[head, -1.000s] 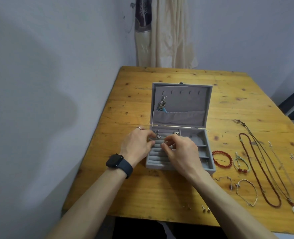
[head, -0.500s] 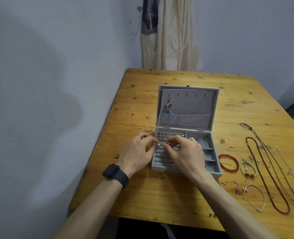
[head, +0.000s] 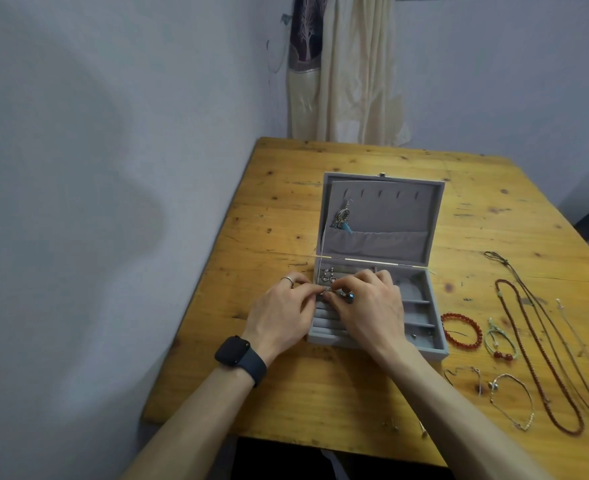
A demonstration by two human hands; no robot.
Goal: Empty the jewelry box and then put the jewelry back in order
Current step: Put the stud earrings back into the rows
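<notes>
Hardly shifted since a moment before, the left hand [head: 281, 313] and right hand [head: 369, 306] stayed curled, knuckles up, over the open grey velvet jewelry box [head: 390, 216] on the knotty wooden table [head: 286, 216]. Their fingertips met, pinching a small silver piece [head: 326, 289] above the ribbed ring rolls [head: 324, 322].

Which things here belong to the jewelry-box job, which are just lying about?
Job: grey jewelry box, small silver piece pinched by left hand and right hand, dangling earring in lid, red bead bracelet, long red bead necklace.
Lying about: curtain, smartwatch, wooden table.
</notes>
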